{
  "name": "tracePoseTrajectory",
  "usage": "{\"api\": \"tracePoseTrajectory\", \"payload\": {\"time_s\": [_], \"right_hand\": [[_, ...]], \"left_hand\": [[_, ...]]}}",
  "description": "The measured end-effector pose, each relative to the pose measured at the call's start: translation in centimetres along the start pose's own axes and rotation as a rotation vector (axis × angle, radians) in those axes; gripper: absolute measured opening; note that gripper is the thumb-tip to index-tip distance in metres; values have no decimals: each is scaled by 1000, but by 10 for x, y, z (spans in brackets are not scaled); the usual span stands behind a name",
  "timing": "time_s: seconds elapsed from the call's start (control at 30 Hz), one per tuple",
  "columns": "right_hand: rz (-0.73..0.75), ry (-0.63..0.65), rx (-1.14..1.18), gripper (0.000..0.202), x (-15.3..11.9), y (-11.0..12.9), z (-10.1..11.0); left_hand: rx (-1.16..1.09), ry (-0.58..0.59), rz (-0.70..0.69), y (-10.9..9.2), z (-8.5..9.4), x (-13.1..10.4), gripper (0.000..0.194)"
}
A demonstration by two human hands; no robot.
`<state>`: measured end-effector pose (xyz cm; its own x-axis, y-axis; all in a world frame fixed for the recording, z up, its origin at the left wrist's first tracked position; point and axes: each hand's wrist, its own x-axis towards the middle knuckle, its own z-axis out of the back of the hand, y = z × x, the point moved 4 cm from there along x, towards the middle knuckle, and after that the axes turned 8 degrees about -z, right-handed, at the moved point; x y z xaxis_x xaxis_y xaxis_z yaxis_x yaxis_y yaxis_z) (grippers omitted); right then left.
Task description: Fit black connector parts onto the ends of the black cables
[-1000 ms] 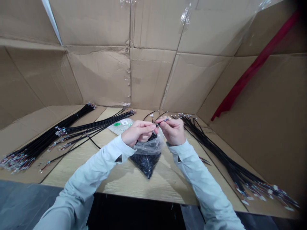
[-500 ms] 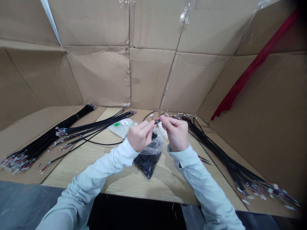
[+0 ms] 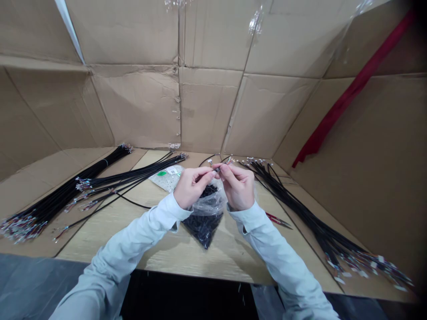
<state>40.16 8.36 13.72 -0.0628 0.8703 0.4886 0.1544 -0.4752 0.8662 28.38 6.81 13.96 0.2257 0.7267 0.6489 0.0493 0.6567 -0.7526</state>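
My left hand (image 3: 189, 187) and my right hand (image 3: 239, 188) meet fingertip to fingertip above a clear plastic bag (image 3: 204, 222) of small black pieces. Both are closed in a pinch on a thin black cable (image 3: 216, 169), mostly covered by the fingers. A small white connector (image 3: 210, 162) on short wires sticks up just beyond the left fingertips. Thin coloured wires (image 3: 230, 160) show behind the right fingers. I cannot make out whether a small black piece from the bag is also between the fingers.
Bundles of black cables lie at the far left (image 3: 73, 191), left of centre (image 3: 140, 171) and right (image 3: 300, 213), with coloured wire ends. A bag of pale small parts (image 3: 165, 178) lies behind my left hand. Red-handled pliers (image 3: 279, 220) rest at right. Cardboard walls (image 3: 213, 106) enclose the table.
Both hands have shifted slightly left and nearer each other. The right thumb and fingers now press beside the left fingertips. The black pieces in the bag's mouth show more.
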Motion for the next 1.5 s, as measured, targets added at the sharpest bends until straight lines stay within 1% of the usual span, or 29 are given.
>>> {"api": "tracePoseTrajectory", "payload": {"time_s": [0.07, 0.13, 0.2, 0.27, 0.33, 0.4, 0.5, 0.57, 0.63, 0.67, 0.7, 0.77, 0.87, 0.97, 1.03, 1.1, 1.2, 1.27, 1.33, 1.4, 1.5], "right_hand": [[6, 35, 45, 25, 0, 0, -1], [2, 61, 63, 27, 1, -1, -2], [1, 66, 55, 28, 3, -1, -2], [4, 46, 41, 25, 5, 0, -1], [-16, 17, 48, 22, 8, 2, 0], [-65, -9, 79, 25, 9, 2, 1], [-129, -81, 98, 37, 8, 1, 4], [-136, -135, 61, 36, 7, 0, 6], [-126, -157, 26, 30, 5, -2, 7], [-115, -160, 23, 29, 4, -3, 6], [-103, -160, 29, 28, 3, -4, 5], [-81, -159, 75, 33, 1, -4, 1], [-88, -146, 169, 33, -1, -4, -6], [-120, -143, 240, 31, -2, -3, -11], [-144, -148, 277, 31, -2, -3, -12], [-162, -148, 307, 30, -2, -5, -12], [-150, -139, 329, 28, -2, -6, -12], [-137, -125, 323, 28, -1, -6, -11], [-138, -101, 284, 30, 0, -7, -10], [-145, -77, 220, 30, 2, -7, -7], [-134, -70, 115, 29, 6, -5, -1]], "left_hand": [[-265, 69, 139, 4, -3, 1, 30], [-452, 129, 249, 5, -5, 2, 31], [-533, 169, 315, 6, -5, 2, 31], [-495, 161, 302, 6, -4, 3, 30], [-300, 98, 189, 5, -1, 4, 29], [14, 5, 0, 2, 3, 5, 27], [461, -88, -309, -4, 2, 0, 24], [637, -110, -462, -6, -1, -4, 24], [709, -114, -526, -7, -3, -7, 25], [703, -113, -515, -7, -3, -7, 25], [670, -105, -472, -7, -3, -6, 25], [529, -78, -316, -5, -2, -3, 26], [174, -11, -49, 1, -3, 1, 30], [-233, 30, 149, 6, -8, 3, 33], [-438, 51, 267, 8, -11, 2, 32], [-572, 77, 359, 10, -12, 2, 28], [-698, 129, 449, 11, -13, 2, 22], [-729, 163, 481, 12, -13, 2, 22], [-668, 167, 447, 12, -11, 3, 24], [-476, 132, 326, 11, -7, 4, 26], [12, 38, 43, 3, 1, 5, 28]]}}
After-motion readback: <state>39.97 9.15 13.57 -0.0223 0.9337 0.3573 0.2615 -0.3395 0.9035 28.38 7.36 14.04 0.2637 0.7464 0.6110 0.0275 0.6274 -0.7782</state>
